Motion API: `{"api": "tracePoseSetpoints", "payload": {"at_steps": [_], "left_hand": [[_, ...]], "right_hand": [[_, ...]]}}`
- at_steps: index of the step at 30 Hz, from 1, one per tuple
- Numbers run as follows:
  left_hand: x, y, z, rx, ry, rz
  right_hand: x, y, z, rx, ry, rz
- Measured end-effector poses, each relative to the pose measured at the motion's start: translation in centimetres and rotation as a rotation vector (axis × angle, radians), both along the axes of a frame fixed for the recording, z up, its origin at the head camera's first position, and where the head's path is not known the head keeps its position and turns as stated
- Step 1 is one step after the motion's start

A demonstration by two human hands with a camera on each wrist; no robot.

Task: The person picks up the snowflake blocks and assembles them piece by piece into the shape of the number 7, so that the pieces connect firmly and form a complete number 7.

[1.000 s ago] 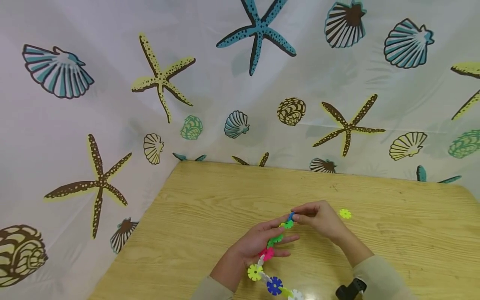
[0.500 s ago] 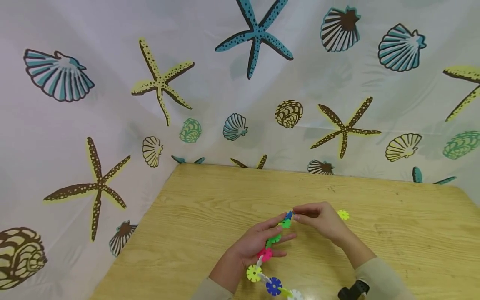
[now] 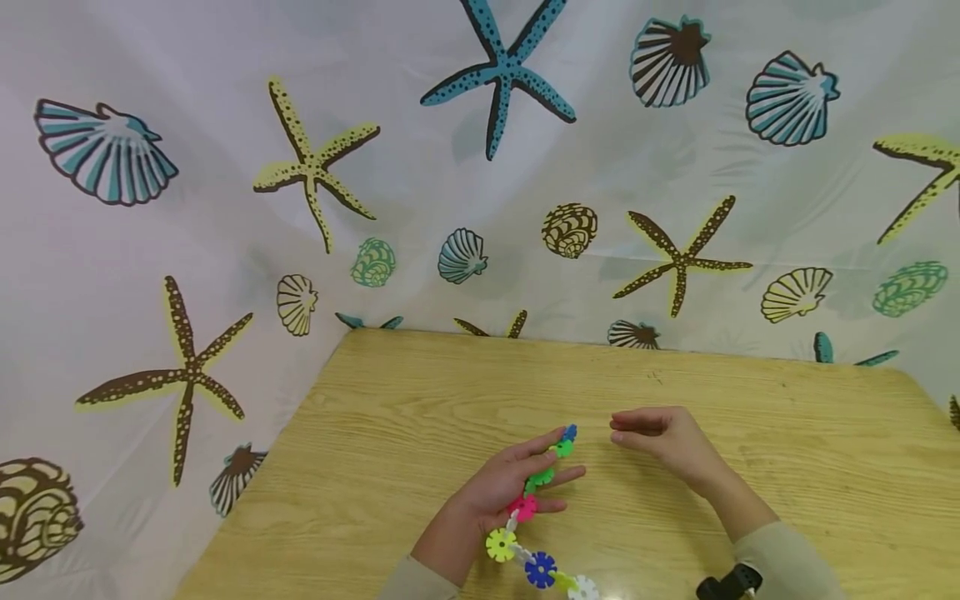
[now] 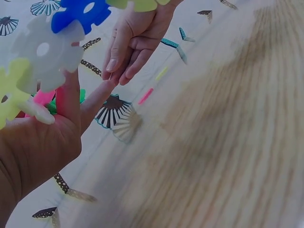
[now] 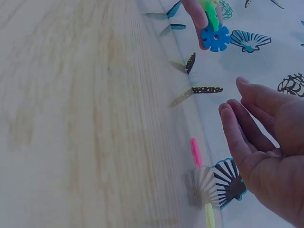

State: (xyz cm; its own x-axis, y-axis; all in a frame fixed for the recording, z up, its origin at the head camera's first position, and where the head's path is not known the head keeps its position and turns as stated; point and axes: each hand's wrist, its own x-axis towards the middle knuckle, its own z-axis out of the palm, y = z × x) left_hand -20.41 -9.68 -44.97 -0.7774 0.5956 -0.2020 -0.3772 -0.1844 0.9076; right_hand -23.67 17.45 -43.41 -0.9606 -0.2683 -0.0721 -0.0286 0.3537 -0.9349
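A chain of interlocking plastic snowflake discs [image 3: 541,570] in blue, white, yellow, pink and green runs along my left hand [image 3: 483,493] and hangs past its wrist. My left thumb and index finger pinch it near the green disc [image 3: 563,448] at the far end, while the other fingers are spread. A blue disc [image 5: 216,38] caps that end, just beyond the fingertips. To the right and apart from the chain is my right hand [image 3: 671,437]. Its fingers are relaxed, with a gap between thumb and fingertips and nothing held.
On the wooden table [image 3: 420,375] lie a loose pink disc [image 5: 195,152] and a loose yellow disc [image 5: 210,216], shown edge-on in both wrist views. The head view hides them behind the right hand. A cloth [image 3: 405,150] printed with starfish and shells hangs behind and to the left.
My right hand has let go of the blue disc and moved right, away from the chain, covering the yellow disc. My left hand keeps its pinch on the chain.
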Motion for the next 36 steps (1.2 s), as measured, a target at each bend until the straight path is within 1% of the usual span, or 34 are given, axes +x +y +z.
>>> {"api": "tracePoseSetpoints", "payload": {"at_steps": [7,11,17,21,27,32,36], "left_hand": [[0.1,0.1,0.1,0.003,-0.021,0.006],[0.1,0.0,0.0,0.009,-0.032,0.006],[0.2,0.0,-0.1,-0.003,-0.028,0.005],[0.1,-0.2,0.1,-0.010,-0.025,0.005],[0.0,-0.4,0.2,-0.001,-0.036,0.013],[0.1,-0.5,0.2,0.011,-0.048,0.027],[0.1,-0.6,0.3,0.018,-0.030,0.029]], "right_hand": [[-0.2,0.7,0.0,-0.007,-0.019,-0.024],[-0.4,0.8,-0.3,-0.011,-0.018,-0.030],[-0.6,0.9,-0.9,-0.007,-0.016,-0.055],[-1.0,1.0,-1.3,0.009,-0.004,-0.056],[-1.5,0.7,-1.3,0.050,0.020,-0.056],[-1.8,0.5,-1.3,0.076,0.016,-0.054],[-2.1,0.7,-1.6,0.079,0.015,-0.048]]}}
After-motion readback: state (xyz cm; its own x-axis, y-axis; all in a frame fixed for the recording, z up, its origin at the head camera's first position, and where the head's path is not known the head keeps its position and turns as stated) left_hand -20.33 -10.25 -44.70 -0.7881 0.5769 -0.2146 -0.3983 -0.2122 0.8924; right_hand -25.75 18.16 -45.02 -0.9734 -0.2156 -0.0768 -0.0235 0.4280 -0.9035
